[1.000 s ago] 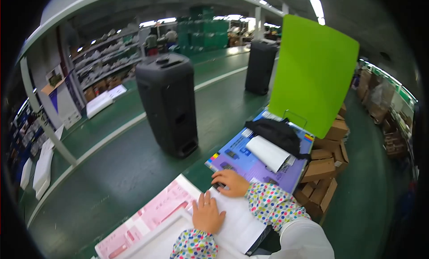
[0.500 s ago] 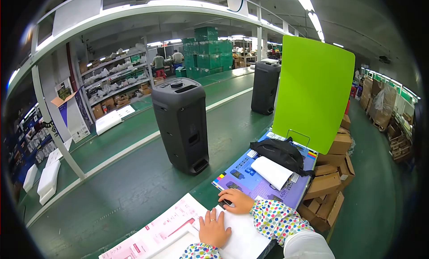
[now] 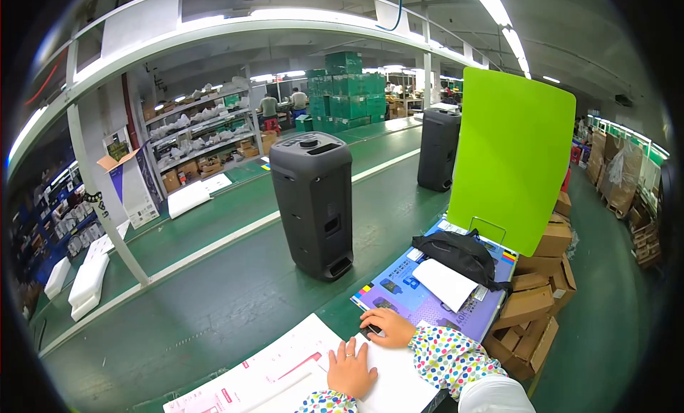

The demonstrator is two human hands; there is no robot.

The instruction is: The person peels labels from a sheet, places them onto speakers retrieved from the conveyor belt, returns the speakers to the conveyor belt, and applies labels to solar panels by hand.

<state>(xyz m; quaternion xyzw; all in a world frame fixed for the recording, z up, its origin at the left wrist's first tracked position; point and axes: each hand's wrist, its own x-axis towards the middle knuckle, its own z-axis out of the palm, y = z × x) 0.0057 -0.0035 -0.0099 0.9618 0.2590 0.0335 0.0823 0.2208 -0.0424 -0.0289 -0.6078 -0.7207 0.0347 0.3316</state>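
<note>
My left hand lies flat with its fingers spread on white paper, beside a pink-printed sheet. Just to its right, my right hand curls its fingers over a small black object at the top edge of the paper. Both arms wear dotted sleeve covers. Past the right hand is a blue and purple printed box with a black bag and a folded white sheet on it.
A tall black speaker stands on the green line, a second speaker farther back. A bright green panel rises behind the printed box. Open cardboard boxes are stacked at right. Two people sit in the distance.
The view has tilted up and turned left, so the speakers and hands appear farther right. Both hands keep their places on the paper.
</note>
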